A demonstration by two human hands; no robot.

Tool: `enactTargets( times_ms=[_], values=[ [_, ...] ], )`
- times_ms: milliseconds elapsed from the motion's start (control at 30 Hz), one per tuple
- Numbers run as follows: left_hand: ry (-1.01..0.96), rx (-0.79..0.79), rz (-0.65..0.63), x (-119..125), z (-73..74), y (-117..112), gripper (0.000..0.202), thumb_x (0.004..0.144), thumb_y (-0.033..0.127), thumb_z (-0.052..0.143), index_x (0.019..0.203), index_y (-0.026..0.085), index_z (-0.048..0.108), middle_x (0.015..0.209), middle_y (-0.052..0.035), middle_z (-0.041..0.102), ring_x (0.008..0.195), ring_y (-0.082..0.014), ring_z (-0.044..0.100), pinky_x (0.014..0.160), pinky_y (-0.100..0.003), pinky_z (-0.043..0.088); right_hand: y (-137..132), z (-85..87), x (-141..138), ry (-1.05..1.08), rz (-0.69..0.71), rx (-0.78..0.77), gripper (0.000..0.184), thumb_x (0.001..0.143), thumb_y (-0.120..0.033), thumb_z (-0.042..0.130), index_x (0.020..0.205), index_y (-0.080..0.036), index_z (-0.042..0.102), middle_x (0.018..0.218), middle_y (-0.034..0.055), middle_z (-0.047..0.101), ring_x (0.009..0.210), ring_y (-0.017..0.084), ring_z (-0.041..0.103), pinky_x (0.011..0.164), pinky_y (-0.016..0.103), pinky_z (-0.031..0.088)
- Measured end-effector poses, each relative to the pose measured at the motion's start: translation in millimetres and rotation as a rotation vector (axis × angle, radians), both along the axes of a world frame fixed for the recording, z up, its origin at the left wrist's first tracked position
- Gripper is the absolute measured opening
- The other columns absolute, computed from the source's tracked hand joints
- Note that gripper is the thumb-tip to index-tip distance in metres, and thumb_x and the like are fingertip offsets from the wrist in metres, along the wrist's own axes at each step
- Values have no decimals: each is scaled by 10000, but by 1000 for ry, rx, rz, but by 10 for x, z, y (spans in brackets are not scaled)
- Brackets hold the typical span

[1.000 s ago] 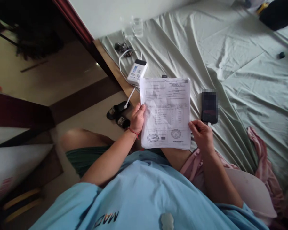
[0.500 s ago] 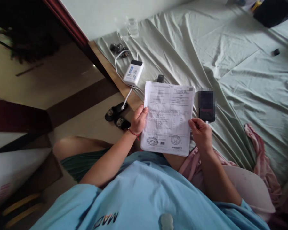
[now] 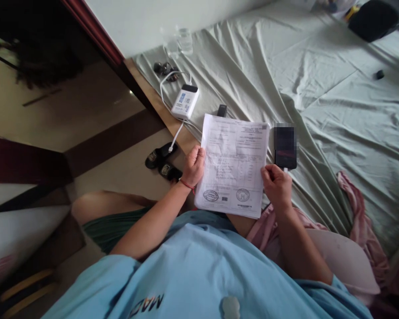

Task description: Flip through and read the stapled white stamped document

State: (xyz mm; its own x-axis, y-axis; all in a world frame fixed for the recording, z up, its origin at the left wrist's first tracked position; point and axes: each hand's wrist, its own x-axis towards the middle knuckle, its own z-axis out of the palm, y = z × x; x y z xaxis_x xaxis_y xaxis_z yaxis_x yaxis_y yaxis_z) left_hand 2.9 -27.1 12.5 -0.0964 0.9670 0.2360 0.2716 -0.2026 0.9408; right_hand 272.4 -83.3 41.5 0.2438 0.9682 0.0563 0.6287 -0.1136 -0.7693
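A stack of printed papers [image 3: 232,164] is held up above my lap, its top sheet showing text, lines and two round stamps near the lower edge. My left hand [image 3: 194,165] is closed on the left edge of the papers, thumb on top. On the opposite edge, my right hand [image 3: 276,184] pinches the papers between thumb and curled fingers. A dark phone [image 3: 286,153] with a white cable plugged in lies on the sheet just beyond my right hand. Behind the papers' top edge sits a small black object [image 3: 222,110].
A white power bank [image 3: 185,102] with a looped cable lies near the bed's wooden edge [image 3: 153,95]. Clear glasses [image 3: 185,41] and sunglasses [image 3: 166,70] are behind it. Black slippers [image 3: 162,161] rest on the floor. Pink cloth [image 3: 359,212] lies at right on the green bedsheet [image 3: 319,102].
Both hands keep their hold on the papers. The top edge of the papers has tipped slightly downward in view; otherwise the scene shifts only a little with the camera.
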Motion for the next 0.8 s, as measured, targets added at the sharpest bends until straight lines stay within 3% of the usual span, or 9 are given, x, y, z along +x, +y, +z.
enactTargets(
  times_ms=[500, 800],
  values=[
    [86, 33, 10, 0, -1, -2, 523, 1014, 636, 420, 722, 202, 411, 578, 21, 377, 537, -130, 350, 544, -304, 285, 2, 31, -29, -112, 13, 34, 236, 885, -376, 558, 767, -195, 651, 560, -30, 549, 527, 120, 467, 565, 257, 349],
    [16, 28, -10, -27, -6, 6, 501, 1016, 589, 460, 720, 186, 438, 619, 14, 380, 580, -123, 355, 557, -291, 291, 3, 13, -17, -114, 12, 19, 236, 879, -377, 552, 758, -198, 646, 553, -35, 539, 518, 121, 478, 565, 257, 356]
  ],
)
